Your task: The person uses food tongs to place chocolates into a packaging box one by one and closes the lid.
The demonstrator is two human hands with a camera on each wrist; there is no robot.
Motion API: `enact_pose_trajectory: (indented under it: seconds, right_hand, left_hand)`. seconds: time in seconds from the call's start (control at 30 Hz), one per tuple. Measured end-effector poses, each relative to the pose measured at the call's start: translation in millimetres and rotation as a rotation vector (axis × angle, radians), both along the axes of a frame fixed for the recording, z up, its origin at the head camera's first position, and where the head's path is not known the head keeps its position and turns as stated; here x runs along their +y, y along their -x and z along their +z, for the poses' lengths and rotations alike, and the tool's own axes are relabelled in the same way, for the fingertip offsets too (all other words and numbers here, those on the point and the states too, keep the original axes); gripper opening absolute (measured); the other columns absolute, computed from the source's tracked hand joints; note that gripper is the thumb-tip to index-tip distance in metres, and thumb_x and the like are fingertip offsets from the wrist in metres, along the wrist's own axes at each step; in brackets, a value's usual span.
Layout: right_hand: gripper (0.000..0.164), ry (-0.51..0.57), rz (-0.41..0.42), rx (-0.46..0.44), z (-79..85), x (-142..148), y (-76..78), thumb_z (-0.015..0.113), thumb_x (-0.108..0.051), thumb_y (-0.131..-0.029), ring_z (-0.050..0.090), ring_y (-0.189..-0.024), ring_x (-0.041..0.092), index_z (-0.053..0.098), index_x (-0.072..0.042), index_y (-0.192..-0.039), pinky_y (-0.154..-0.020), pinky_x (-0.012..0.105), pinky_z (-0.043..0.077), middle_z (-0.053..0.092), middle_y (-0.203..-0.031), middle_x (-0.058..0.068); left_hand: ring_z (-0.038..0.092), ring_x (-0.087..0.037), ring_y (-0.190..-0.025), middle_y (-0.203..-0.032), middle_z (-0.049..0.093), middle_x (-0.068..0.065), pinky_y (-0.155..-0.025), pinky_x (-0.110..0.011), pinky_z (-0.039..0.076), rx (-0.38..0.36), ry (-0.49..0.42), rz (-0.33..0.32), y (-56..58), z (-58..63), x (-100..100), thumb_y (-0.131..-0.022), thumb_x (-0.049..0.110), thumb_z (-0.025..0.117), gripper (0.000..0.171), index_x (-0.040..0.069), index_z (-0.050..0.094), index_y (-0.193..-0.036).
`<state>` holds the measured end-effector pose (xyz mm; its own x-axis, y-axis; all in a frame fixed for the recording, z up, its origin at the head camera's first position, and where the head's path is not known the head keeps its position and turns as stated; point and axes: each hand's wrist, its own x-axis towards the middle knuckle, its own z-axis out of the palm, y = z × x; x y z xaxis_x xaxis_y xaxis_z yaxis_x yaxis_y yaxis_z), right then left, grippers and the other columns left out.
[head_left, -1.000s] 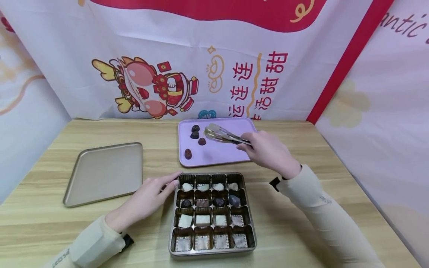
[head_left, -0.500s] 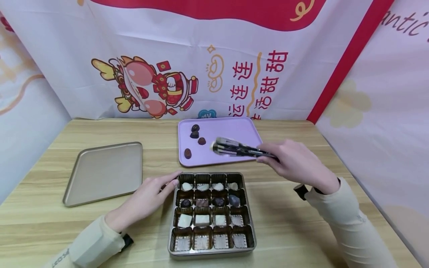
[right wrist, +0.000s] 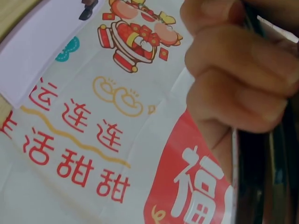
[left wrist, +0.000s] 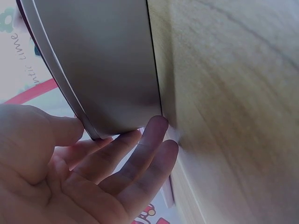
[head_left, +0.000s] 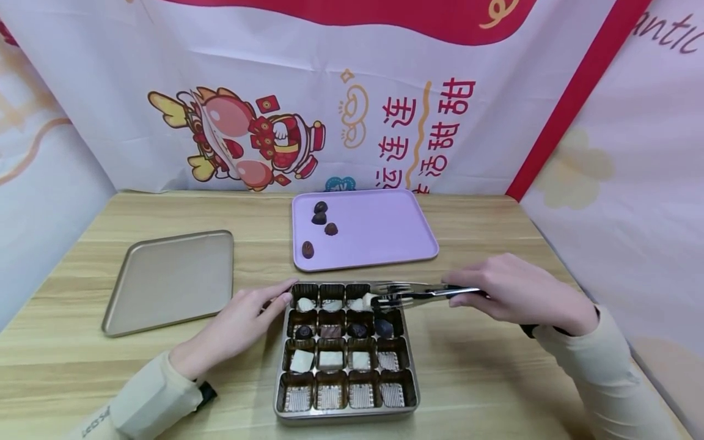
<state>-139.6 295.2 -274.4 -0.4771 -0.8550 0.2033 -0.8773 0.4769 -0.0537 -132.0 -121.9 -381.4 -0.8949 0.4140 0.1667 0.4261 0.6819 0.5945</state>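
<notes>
My right hand point(head_left: 506, 293) grips metal tongs point(head_left: 418, 294), their tips over the back right of the chocolate box point(head_left: 348, 415). A pale chocolate point(head_left: 369, 299) is at the tips, partly hidden by them. The box is divided into square compartments: white and dark chocolates stand in the rear rows, and white square ones point(head_left: 331, 360) in the row nearer me. My left hand point(head_left: 236, 324) holds the box's far left corner; in the left wrist view its thumb and fingers point(left wrist: 150, 135) lie about that corner. In the right wrist view, curled fingers point(right wrist: 243, 79) wrap the tongs' dark handles.
Behind the box lies a purple tray point(head_left: 385, 232) with several dark chocolates point(head_left: 319, 218) on its left part. A bare gold-brown tray point(head_left: 173, 281) lies at the left on the wooden table point(head_left: 467, 379). A printed cloth point(head_left: 264, 49) hangs at the table's back.
My right hand has brought the tongs from over the purple tray toward me and down to the box, a pale chocolate at their tips. The left hand has stayed at the corner.
</notes>
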Motion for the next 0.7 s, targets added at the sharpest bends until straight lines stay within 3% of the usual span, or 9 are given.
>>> enact_pose_trajectory:
  seconds: [0.1, 0.2, 0.23, 0.27, 0.33, 0.37, 0.53, 0.63, 0.7]
  right_hand:
    - [0.013, 0.002, 0.061, -0.049, 4.3, 6.4, -2.6, 0.073, -0.022, -0.091, 0.044, -0.062, -0.004, 0.063, -0.023, -0.098, -0.056, 0.018, 0.043, 0.047, -0.075, -0.021]
    - [0.014, 0.004, 0.095, -0.09, 8.9, 10.8, -8.1, 0.073, -0.025, -0.092, 0.038, -0.06, -0.007, 0.059, -0.026, -0.093, -0.055, 0.012, 0.037, 0.042, -0.071, -0.021]
    - [0.013, 0.005, 0.101, -0.104, 10.1, 11.9, -10.4, 0.073, -0.026, -0.092, 0.037, -0.06, -0.008, 0.059, -0.027, -0.093, -0.056, 0.011, 0.037, 0.043, -0.072, -0.022]
    - [0.013, 0.004, 0.107, -0.107, 11.2, 12.4, -12.7, 0.072, -0.027, -0.092, 0.039, -0.061, -0.008, 0.059, -0.027, -0.093, -0.056, 0.011, 0.037, 0.044, -0.073, -0.023]
    - [0.013, -0.009, 0.115, -0.096, 12.5, 12.3, -17.3, 0.071, -0.03, -0.093, 0.038, -0.061, -0.008, 0.058, -0.028, -0.091, -0.056, 0.01, 0.037, 0.043, -0.073, -0.023]
    - [0.011, -0.018, 0.119, -0.084, 12.6, 11.8, -19.5, 0.07, -0.031, -0.093, 0.039, -0.062, -0.008, 0.059, -0.027, -0.092, -0.056, 0.011, 0.039, 0.044, -0.074, -0.024]
    - [0.016, -0.083, 0.091, -0.019, 12.6, 5.4, -29.7, 0.066, -0.035, -0.096, 0.035, -0.058, -0.007, 0.055, -0.027, -0.087, -0.052, 0.012, 0.036, 0.034, -0.07, -0.025]
    - [0.023, -0.102, 0.056, -0.002, 13.5, 1.8, -35.5, 0.068, -0.034, -0.095, 0.03, -0.055, -0.006, 0.049, -0.028, -0.083, -0.051, 0.012, 0.033, 0.028, -0.068, -0.024]
    - [0.027, -0.111, 0.033, 0.002, 13.8, -0.5, -38.6, 0.069, -0.033, -0.094, 0.027, -0.054, -0.005, 0.046, -0.029, -0.08, -0.05, 0.012, 0.031, 0.026, -0.067, -0.023]
  left_hand:
    - [0.061, -0.032, -0.113, -0.135, 0.054, -0.02, -0.102, -0.056, 0.039, 0.008, -0.008, -0.007, -0.7, 0.9, 0.2, -0.106, 0.034, 0.046, 0.045, 0.01, 0.049, -0.144]
    - [0.067, -0.025, -0.088, -0.098, 0.069, -0.02, -0.101, -0.055, 0.041, -0.001, 0.0, -0.006, -0.4, 1.6, 0.2, -0.106, 0.034, 0.046, 0.045, 0.012, 0.048, -0.146]
    - [0.065, -0.021, -0.076, -0.081, 0.066, -0.014, -0.1, -0.053, 0.044, -0.008, 0.003, -0.005, 0.0, 1.7, 0.2, -0.106, 0.033, 0.046, 0.045, 0.013, 0.047, -0.146]
    - [0.064, -0.02, -0.075, -0.068, 0.058, -0.007, -0.1, -0.053, 0.043, -0.005, 0.009, -0.004, 0.2, 2.1, 0.0, -0.106, 0.033, 0.046, 0.045, 0.013, 0.047, -0.146]
    - [0.053, -0.016, -0.057, -0.057, 0.04, 0.003, -0.098, -0.05, 0.046, -0.022, 0.02, 0.001, 0.5, 2.5, -0.3, -0.106, 0.034, 0.045, 0.046, 0.015, 0.046, -0.148]
    - [0.049, -0.017, -0.052, -0.057, 0.039, 0.003, -0.096, -0.049, 0.047, -0.029, 0.019, 0.001, 0.5, 2.9, -0.2, -0.106, 0.034, 0.046, 0.046, 0.015, 0.045, -0.148]
    - [0.055, -0.018, -0.059, -0.058, 0.04, 0.004, -0.096, -0.049, 0.047, -0.032, 0.022, -0.003, 0.1, 3.3, -0.5, -0.106, 0.034, 0.045, 0.047, 0.014, 0.045, -0.148]
    - [0.065, -0.021, -0.082, -0.06, 0.045, 0.003, -0.099, -0.053, 0.044, -0.017, 0.02, -0.004, 0.5, 2.7, -0.6, -0.106, 0.033, 0.046, 0.046, 0.013, 0.046, -0.147]
    - [0.064, -0.022, -0.08, -0.061, 0.047, 0.0, -0.1, -0.053, 0.043, -0.024, 0.018, -0.002, 0.7, 2.6, -1.0, -0.106, 0.034, 0.045, 0.046, 0.014, 0.046, -0.147]
